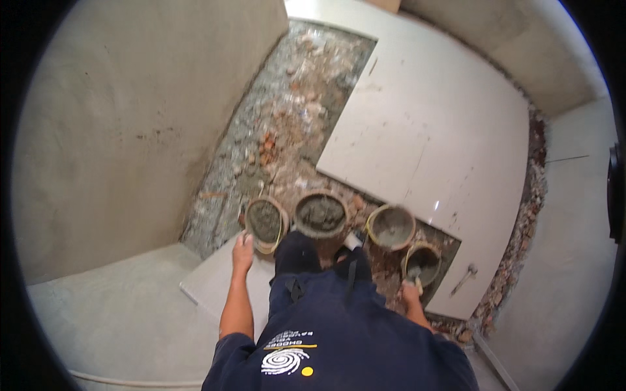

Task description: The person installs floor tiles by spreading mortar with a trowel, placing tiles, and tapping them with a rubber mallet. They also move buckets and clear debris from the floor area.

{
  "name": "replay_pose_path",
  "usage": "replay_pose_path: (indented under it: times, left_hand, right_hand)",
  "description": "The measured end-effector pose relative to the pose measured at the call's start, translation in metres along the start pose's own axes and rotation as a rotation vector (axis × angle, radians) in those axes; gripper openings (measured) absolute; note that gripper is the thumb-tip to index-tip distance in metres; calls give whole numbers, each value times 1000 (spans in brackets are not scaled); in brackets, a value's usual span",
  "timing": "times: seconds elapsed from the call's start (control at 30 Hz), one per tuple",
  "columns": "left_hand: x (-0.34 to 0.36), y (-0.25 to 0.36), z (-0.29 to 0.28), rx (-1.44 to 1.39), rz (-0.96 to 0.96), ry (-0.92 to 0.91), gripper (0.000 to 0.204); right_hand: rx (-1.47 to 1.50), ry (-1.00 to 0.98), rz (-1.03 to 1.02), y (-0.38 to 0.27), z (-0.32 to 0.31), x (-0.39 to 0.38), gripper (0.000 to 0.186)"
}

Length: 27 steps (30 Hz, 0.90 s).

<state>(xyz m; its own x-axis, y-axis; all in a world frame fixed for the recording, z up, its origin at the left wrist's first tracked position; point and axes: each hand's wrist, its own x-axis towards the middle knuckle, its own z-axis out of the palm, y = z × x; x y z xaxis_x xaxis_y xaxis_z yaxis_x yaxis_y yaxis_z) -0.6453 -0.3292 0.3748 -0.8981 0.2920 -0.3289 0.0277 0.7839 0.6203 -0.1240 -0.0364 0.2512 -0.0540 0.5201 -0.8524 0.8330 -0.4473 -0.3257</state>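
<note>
My left hand (242, 253) is by the lower left side of a bucket of wet grey mortar (266, 221), its fingers drawn together. Whether they touch the bucket or hold something small is unclear. On the right, my right hand (411, 293) is closed at the near rim of a smaller bucket (422, 262) with grey mortar inside. A pale piece shows at its fingertips, too small to name. Between these stand a wide tub heaped with mortar (321, 214) and another bucket with a yellow handle (391, 227), holding greyish material.
Large glossy pale tiles (417, 130) cover the floor ahead and right; a hammer-like tool (464, 279) lies on them. Rough rubble ground (280, 124) runs along the left wall (143, 130). A loose tile (225, 277) lies beside my left forearm. Broken debris (515, 260) edges the right wall.
</note>
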Motion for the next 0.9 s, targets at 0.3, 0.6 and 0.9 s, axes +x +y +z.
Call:
replay_pose_path:
  times: [0.3,0.6,0.9]
  left_hand:
    - [-7,-22,90,-5,-209,-40,58]
    - [9,-102,52,58,-345,-142,58]
    - [-151,-200,-52,80,-1159,-123,47]
  right_hand:
    - [107,-112,-140,-163,92,52,39]
    - [-73,116,-360,-246,333,145,57]
    - [142,38,68,-314,393,143,41]
